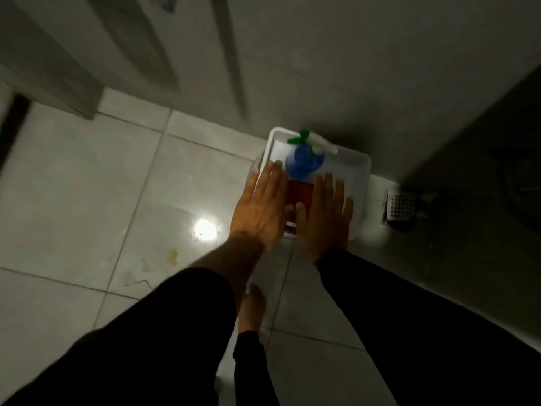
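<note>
A white plastic bin (355,168) stands on the tiled floor against the wall. Inside it are a blue spray bottle (303,162) with a green trigger head and a dark red item (300,191) below the bottle. My left hand (260,209) is stretched out flat over the bin's left side, fingers straight. Over the bin's near right part, my right hand (325,215) is likewise flat with straight fingers. Neither hand grips anything. Whether they touch the bin cannot be told.
A floor drain grate (401,208) lies right of the bin. A white door (131,54) stands at the upper left. A bright light reflection (205,228) and a yellowish stain (172,256) mark the tiles. My bare foot (252,309) is below the hands.
</note>
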`<state>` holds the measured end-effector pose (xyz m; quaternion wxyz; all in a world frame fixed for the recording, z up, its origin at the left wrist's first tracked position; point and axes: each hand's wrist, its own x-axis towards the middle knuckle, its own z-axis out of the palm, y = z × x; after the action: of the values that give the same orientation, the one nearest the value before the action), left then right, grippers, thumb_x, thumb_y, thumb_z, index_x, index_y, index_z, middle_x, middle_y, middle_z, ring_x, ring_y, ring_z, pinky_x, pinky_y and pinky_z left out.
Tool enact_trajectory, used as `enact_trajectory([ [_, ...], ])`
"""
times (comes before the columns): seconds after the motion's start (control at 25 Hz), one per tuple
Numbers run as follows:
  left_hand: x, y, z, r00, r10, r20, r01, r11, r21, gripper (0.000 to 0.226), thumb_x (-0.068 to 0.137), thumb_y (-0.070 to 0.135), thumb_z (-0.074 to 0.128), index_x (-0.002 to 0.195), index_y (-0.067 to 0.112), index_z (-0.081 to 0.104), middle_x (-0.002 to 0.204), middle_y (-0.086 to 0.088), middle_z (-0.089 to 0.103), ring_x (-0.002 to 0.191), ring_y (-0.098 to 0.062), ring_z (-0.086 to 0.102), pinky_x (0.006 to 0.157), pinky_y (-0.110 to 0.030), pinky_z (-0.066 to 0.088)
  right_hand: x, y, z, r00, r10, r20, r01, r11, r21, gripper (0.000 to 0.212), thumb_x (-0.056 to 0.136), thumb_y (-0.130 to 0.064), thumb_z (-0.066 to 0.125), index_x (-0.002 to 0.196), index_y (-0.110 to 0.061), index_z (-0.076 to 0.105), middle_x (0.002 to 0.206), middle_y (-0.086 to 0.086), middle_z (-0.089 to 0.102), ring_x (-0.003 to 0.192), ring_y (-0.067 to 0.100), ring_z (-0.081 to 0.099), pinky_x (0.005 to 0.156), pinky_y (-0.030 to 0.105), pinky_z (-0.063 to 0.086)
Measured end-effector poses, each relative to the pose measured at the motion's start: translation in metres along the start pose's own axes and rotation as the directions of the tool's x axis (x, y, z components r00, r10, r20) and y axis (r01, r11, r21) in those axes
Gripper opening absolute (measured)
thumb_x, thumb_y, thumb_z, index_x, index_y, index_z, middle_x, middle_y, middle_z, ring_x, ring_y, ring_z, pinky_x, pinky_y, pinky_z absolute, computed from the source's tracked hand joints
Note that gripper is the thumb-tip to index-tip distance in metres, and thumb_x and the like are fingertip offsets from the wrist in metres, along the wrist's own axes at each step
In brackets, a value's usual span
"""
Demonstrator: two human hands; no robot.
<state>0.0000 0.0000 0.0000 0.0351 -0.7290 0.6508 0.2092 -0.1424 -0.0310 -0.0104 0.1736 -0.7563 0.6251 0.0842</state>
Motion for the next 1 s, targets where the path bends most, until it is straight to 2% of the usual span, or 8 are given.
enact_trajectory([
  [0.2,0.075,0.017,0.057,0.985,-0.114,0.129,0.115,0.993,0.002,0.060,0.110,0.043,0.034,0.156,0.005,0.041,0.145,-0.017,0.061,0.136,-0.036,0.056,0.115,-0.044,0.039,0.066,0.014,0.058,0.932,0.284,0.227,-0.331,0.920,0.211,0.081,0.105,-0.052,0.054,0.168,-0.017,0.018,0.169,0.014,0.036,0.150,0.041,0.041,0.123,0.059,0.036],
  [0.32,0.091,0.031,0.072,0.940,-0.264,0.215,0.265,0.964,0.024,0.047,0.108,0.033,0.049,0.146,0.007,0.047,0.141,-0.016,0.061,0.132,-0.034,0.059,0.107,-0.042,0.046,0.088,0.018,0.072,0.847,0.391,0.361,-0.514,0.776,0.365,0.087,0.096,-0.049,0.072,0.162,-0.013,0.028,0.164,0.017,0.038,0.146,0.042,0.046,0.124,0.057,0.040],
  [0.44,0.105,0.036,0.073,0.892,-0.367,0.264,0.413,0.898,-0.148,0.049,0.104,0.031,0.060,0.146,0.008,0.049,0.142,-0.016,0.060,0.135,-0.035,0.059,0.107,-0.042,0.049,0.104,0.028,0.072,0.824,0.428,0.371,-0.563,0.692,0.451,0.070,0.095,-0.042,0.074,0.150,-0.008,0.048,0.154,0.019,0.056,0.136,0.039,0.059,0.117,0.047,0.050],
  [0.56,0.108,0.035,0.065,0.868,-0.348,0.354,0.479,0.775,-0.412,0.044,0.105,0.034,0.060,0.143,0.013,0.053,0.138,-0.012,0.062,0.126,-0.031,0.065,0.092,-0.037,0.047,0.102,0.034,0.062,0.855,0.377,0.356,-0.518,0.645,0.562,0.046,0.096,-0.039,0.075,0.128,-0.006,0.072,0.132,0.019,0.075,0.118,0.037,0.071,0.101,0.039,0.058],
  [0.64,0.099,0.030,0.052,0.893,-0.326,0.312,0.448,0.715,-0.536,0.041,0.104,0.040,0.058,0.138,0.017,0.056,0.129,-0.008,0.061,0.110,-0.026,0.064,0.087,-0.033,0.044,0.090,0.033,0.048,0.893,0.356,0.274,-0.444,0.605,0.661,0.035,0.092,-0.033,0.081,0.115,-0.006,0.077,0.118,0.018,0.079,0.107,0.036,0.074,0.099,0.045,0.063],
  [0.8,0.049,0.012,0.014,0.933,-0.303,0.194,0.326,0.485,-0.812,0.020,0.095,0.040,0.059,0.113,0.031,0.061,0.096,0.013,0.060,0.088,-0.010,0.060,0.078,-0.027,0.047,0.045,0.012,0.010,0.911,0.312,0.268,-0.360,0.293,0.886,0.025,0.086,-0.012,0.086,0.108,-0.007,0.075,0.114,0.017,0.081,0.108,0.037,0.078,0.086,0.039,0.069],
  [0.92,-0.017,-0.024,-0.008,0.948,-0.245,0.203,0.263,0.246,-0.933,0.027,0.081,0.043,0.062,0.106,0.034,0.065,0.099,0.010,0.073,0.094,-0.012,0.072,0.087,-0.040,0.061,0.008,-0.009,-0.009,0.933,0.042,0.358,-0.358,0.213,0.909,0.050,0.086,-0.004,0.080,0.132,0.004,0.063,0.130,0.032,0.073,0.122,0.046,0.072,0.103,0.057,0.062],
  [1.0,-0.068,-0.056,-0.002,0.938,-0.287,0.196,0.247,0.153,-0.957,0.040,0.078,0.044,0.062,0.115,0.030,0.070,0.109,0.006,0.076,0.100,-0.018,0.075,0.090,-0.045,0.064,-0.019,-0.034,-0.009,0.864,-0.182,0.469,-0.453,0.122,0.883,0.071,0.079,-0.002,0.077,0.147,-0.003,0.054,0.140,0.026,0.071,0.126,0.042,0.071,0.106,0.057,0.060],
])
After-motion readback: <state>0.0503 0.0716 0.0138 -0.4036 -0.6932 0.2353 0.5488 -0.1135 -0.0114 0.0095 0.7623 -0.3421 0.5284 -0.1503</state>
